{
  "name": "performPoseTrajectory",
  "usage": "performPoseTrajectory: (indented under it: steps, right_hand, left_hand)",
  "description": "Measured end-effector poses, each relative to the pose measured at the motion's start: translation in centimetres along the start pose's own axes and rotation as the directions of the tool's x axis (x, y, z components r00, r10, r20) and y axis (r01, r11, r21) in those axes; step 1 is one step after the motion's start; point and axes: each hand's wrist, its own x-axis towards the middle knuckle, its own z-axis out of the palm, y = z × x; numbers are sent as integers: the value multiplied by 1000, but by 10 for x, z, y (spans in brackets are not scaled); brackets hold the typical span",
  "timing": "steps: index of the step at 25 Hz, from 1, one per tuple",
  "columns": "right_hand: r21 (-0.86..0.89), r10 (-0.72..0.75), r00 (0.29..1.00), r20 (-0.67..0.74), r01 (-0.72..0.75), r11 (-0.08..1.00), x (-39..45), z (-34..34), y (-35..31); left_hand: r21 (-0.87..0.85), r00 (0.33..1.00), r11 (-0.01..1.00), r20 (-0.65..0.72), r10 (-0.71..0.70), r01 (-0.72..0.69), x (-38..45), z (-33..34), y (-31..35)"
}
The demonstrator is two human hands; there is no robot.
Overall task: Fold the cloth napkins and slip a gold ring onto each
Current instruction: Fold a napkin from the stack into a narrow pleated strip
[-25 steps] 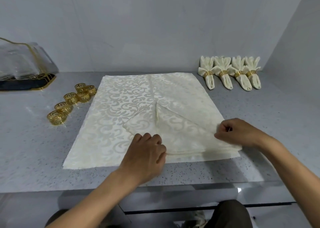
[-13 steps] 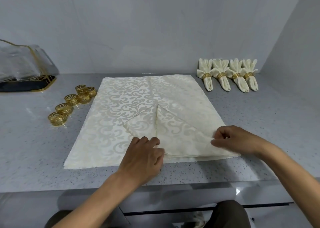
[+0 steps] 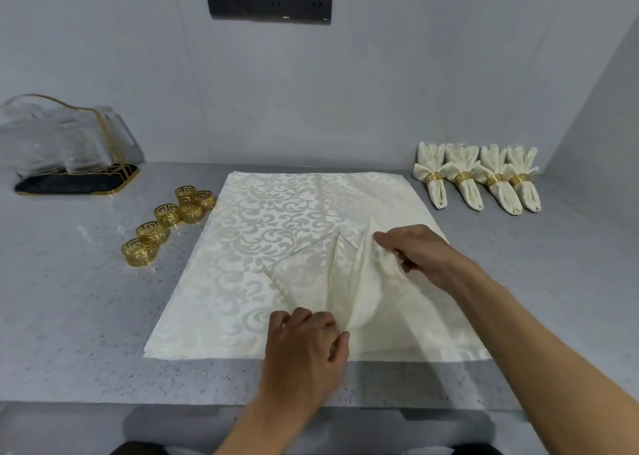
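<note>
At six o'clock on the counter (image 3: 69, 316), your left hand (image 3: 304, 347) pinches the napkin (image 3: 262, 233) base; your right hand (image 3: 418, 250), at three, grips the flap. Tugging risks undoing the fold, likely dragging cloth toward gold rings (image 3: 166, 223) at ten.

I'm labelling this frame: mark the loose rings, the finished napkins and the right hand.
Loose rings (image 3: 167, 214), head view, middle ring.
Finished napkins (image 3: 465, 178), head view, second napkin's band.
Right hand (image 3: 420, 252), head view, back of hand.

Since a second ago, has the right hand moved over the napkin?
Yes. The right hand has carried its napkin fold up and inward from the near right edge, toward the folded point at the middle.
</note>
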Motion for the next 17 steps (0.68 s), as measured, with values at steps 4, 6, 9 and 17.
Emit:
performPoseTrajectory:
  steps: [4,6,9,17]
  right_hand:
    - [-103,-5,998,-61,-2,995,31,35,2]
    - [-108,-30,996,-78,21,994,43,41,1]
    - [-168,-83,988,-132,60,984,51,46,1]
    - [-420,-215,970,-115,149,895,70,59,11]
  left_hand:
    - [-89,993,990,-32,-114,111,2,2,6]
    - [-107,991,987,-53,-126,120,1,4,7]
    - [-84,995,994,-67,-75,70,-1,11,3]
    - [-59,997,998,-70,-28,24,-3,15,4]
